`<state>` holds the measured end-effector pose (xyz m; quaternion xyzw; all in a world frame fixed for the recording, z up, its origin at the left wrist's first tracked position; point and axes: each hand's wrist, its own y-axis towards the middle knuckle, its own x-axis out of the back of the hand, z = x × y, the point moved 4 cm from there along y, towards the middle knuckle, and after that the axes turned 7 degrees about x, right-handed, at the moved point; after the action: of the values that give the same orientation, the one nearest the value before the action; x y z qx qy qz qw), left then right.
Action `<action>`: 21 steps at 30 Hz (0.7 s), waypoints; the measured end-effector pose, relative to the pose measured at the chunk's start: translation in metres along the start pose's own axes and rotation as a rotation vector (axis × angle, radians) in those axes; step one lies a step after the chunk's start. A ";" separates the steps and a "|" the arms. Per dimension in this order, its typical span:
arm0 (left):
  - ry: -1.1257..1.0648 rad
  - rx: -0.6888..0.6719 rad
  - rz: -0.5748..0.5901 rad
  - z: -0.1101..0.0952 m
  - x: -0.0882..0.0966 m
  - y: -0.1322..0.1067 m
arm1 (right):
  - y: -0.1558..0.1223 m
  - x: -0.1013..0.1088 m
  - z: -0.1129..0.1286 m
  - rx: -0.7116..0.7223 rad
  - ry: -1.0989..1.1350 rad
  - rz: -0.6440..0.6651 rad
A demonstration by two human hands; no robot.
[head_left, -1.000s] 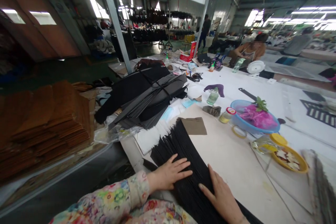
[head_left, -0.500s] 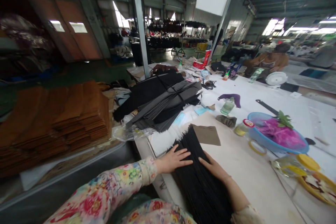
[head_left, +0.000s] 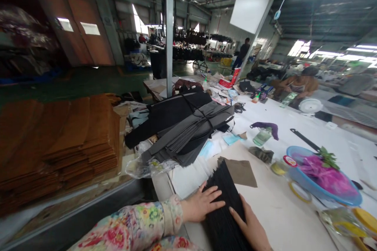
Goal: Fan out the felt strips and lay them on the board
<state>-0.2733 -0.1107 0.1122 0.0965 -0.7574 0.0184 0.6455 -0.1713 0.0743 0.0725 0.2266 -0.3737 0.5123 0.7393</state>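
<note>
A thick stack of black fabric pieces (head_left: 225,204) lies on the table in front of me, its far edge ragged and uneven. My left hand (head_left: 203,202) rests on the stack's left side, fingers spread and pointing across the top. On the other side, my right hand (head_left: 250,221) lies along the stack's right edge with its thumb on top and apart from the fingers. Just beyond the stack is a flat brown-grey fabric piece (head_left: 242,172). The near end of the stack is cut off by the frame.
Tied bundles of grey and black fabric (head_left: 188,125) lie beyond, on the left. Brown cut pieces (head_left: 79,133) are piled at far left. To the right are a blue basin (head_left: 330,192), a red-lidded jar (head_left: 281,166) and a yellow-lidded jar (head_left: 341,221). A person (head_left: 300,84) sits across the table.
My view has shifted, so the stack and both hands appear lower in the picture. Both hands stay on the black stack, in nearly the same places.
</note>
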 end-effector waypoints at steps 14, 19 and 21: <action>-0.014 0.831 -0.307 0.176 0.134 0.023 | -0.001 0.037 -0.013 -0.259 0.183 -0.021; 0.011 0.995 -0.119 0.229 0.136 0.036 | -0.013 0.036 -0.012 -0.265 0.209 -0.062; 0.016 1.046 -0.069 0.250 0.144 0.030 | -0.020 0.037 -0.018 -0.277 0.212 -0.075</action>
<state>-0.5433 -0.1368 0.2154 0.4308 -0.6384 0.3738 0.5168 -0.1399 0.1012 0.0912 0.0810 -0.3519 0.4490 0.8173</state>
